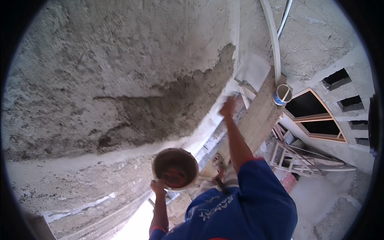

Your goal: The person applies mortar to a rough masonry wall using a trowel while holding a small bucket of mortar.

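Observation:
My left hand (158, 186) grips the rim of a dark round bucket (175, 158), tilted so that its inside shows. A dark, reddish-brown content (175, 176) lies at its bottom. My right hand (228, 107) is reached out ahead, close to the white ledge under the wall; its fingers look closed, but what they hold is blurred and I cannot make it out. Beyond it, a small wooden piece (246, 86) lies by the plank's far end. The wall (120, 60) bears rough grey plaster, with a darker, damp-looking patch (172, 100) along its lower part.
Under me runs a wooden plank (260, 110). A white and blue pail (282, 95) stands on its right edge, beside a pale pipe (274, 40). To the right are a wooden window frame (316, 116), square wall openings (337, 79) and a wooden rack (296, 158) lower down.

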Demonstrator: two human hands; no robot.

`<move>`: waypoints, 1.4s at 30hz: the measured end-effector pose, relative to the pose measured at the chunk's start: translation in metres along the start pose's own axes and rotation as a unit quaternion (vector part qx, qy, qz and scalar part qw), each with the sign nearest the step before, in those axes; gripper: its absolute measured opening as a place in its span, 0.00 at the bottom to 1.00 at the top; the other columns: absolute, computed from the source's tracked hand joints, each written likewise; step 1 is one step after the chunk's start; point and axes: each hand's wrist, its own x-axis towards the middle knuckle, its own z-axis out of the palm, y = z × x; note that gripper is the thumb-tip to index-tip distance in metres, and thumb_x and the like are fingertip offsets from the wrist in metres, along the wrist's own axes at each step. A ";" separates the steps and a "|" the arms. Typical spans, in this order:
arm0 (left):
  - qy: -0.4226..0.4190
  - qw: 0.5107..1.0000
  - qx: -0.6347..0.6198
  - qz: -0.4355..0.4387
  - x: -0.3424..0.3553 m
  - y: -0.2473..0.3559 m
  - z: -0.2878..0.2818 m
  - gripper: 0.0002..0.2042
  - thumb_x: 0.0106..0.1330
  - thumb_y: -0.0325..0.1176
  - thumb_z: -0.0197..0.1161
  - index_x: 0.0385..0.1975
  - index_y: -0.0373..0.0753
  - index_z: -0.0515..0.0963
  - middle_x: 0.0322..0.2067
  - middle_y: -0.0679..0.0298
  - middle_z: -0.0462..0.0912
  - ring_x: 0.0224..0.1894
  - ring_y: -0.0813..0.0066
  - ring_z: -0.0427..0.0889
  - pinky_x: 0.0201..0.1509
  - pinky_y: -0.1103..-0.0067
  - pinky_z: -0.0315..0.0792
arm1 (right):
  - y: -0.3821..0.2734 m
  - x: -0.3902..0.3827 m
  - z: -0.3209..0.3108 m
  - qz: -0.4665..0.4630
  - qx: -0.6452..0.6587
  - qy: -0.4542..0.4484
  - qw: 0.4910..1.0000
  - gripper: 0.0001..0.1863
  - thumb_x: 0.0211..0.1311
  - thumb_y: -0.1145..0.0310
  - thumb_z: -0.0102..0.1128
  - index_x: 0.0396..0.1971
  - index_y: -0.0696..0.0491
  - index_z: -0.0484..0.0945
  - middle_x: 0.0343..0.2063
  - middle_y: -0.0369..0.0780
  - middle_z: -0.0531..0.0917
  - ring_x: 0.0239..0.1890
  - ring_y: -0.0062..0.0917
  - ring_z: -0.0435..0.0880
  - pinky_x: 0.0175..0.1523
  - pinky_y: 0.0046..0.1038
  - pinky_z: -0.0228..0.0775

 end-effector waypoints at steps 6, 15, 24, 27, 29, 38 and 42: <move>-0.013 0.998 -0.009 0.061 -0.014 -0.085 -0.030 0.14 0.47 0.30 0.65 0.29 0.27 0.73 0.25 0.59 0.76 0.25 0.73 0.72 0.26 0.73 0.68 | -0.036 -0.054 0.042 0.118 0.462 -0.114 0.871 0.19 0.58 0.65 0.56 0.48 0.53 0.68 0.28 0.48 0.76 0.32 0.39 0.75 0.38 0.42 0.67; 0.153 0.815 -0.453 -0.328 -0.111 -0.161 0.032 0.20 0.51 0.30 0.63 0.44 0.30 0.69 0.37 0.50 0.76 0.34 0.56 0.82 0.30 0.65 0.81 | 0.173 -0.118 0.023 0.222 0.416 -0.510 0.719 0.08 0.61 0.64 0.57 0.31 0.50 0.69 0.11 0.36 0.69 0.10 0.25 0.71 0.13 0.28 0.63; 0.237 0.831 -0.227 -0.450 -0.301 -0.229 0.068 0.19 0.49 0.30 0.74 0.39 0.35 0.74 0.38 0.54 0.81 0.41 0.62 0.82 0.42 0.68 0.79 | 0.142 -0.020 0.038 -0.014 0.158 -0.627 0.763 0.11 0.61 0.62 0.54 0.32 0.55 0.70 0.16 0.39 0.71 0.16 0.29 0.73 0.23 0.35 0.68; 0.114 0.883 0.058 -0.452 -0.344 -0.248 0.081 0.16 0.53 0.35 0.71 0.39 0.36 0.77 0.40 0.54 0.82 0.45 0.63 0.81 0.46 0.69 0.77 | 0.079 -0.002 0.026 -0.457 -0.025 -0.541 0.706 0.10 0.61 0.64 0.57 0.35 0.55 0.71 0.21 0.40 0.72 0.16 0.27 0.70 0.22 0.35 0.63; 0.406 0.535 -0.333 -0.662 -0.359 -0.264 0.086 0.27 0.52 0.36 0.68 0.53 0.37 0.68 0.51 0.54 0.76 0.49 0.63 0.79 0.50 0.70 0.75 | 0.036 -0.002 0.010 -0.030 0.183 -0.625 0.758 0.10 0.59 0.70 0.58 0.37 0.57 0.70 0.22 0.41 0.72 0.17 0.27 0.71 0.22 0.36 0.63; 0.550 0.154 -0.501 -0.650 -0.460 -0.309 0.180 0.19 0.49 0.30 0.62 0.44 0.37 0.75 0.50 0.56 0.77 0.46 0.61 0.80 0.47 0.67 0.77 | -0.065 -0.079 -0.046 -0.214 0.049 -0.696 0.683 0.16 0.59 0.69 0.56 0.45 0.58 0.67 0.21 0.40 0.73 0.15 0.24 0.74 0.21 0.30 0.69; 0.548 0.026 -0.559 -0.622 -0.473 -0.322 0.249 0.29 0.49 0.25 0.61 0.55 0.33 0.64 0.49 0.52 0.76 0.41 0.53 0.82 0.40 0.56 0.81 | -0.077 -0.115 -0.046 -0.313 -0.051 -0.715 0.623 0.14 0.59 0.67 0.58 0.42 0.52 0.67 0.18 0.36 0.72 0.14 0.23 0.74 0.16 0.30 0.69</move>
